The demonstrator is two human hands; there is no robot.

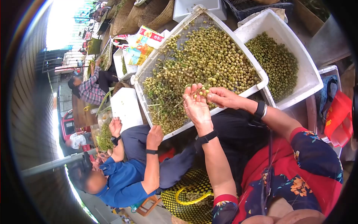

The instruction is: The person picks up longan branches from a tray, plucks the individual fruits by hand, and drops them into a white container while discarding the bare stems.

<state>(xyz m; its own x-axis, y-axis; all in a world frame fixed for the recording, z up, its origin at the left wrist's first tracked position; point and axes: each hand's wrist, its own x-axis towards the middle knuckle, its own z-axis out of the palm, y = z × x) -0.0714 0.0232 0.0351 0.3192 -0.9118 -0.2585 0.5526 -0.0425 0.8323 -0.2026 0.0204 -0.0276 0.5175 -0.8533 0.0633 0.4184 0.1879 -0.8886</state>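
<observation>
My left hand [197, 108] is palm up over the near edge of a white-framed mesh tray [257, 61], its fingers curled around a few small round green fruits [201, 92]. Beside it, my right hand [225, 98] has thumb and fingers pinched together at the same fruits. Heaped in the tray under both hands are many round yellow-green and brownish fruits [220, 48]. Thin stems and twigs [169, 95] are mixed among them towards the left side.
Right of the tray stands a white foam box [309, 76] of smaller green fruits. A co-worker in a blue shirt [126, 175] sits on my left, hands near the tray. Close by are a white box [126, 106], a yellow-black woven basket [186, 194] and a red bag [339, 119].
</observation>
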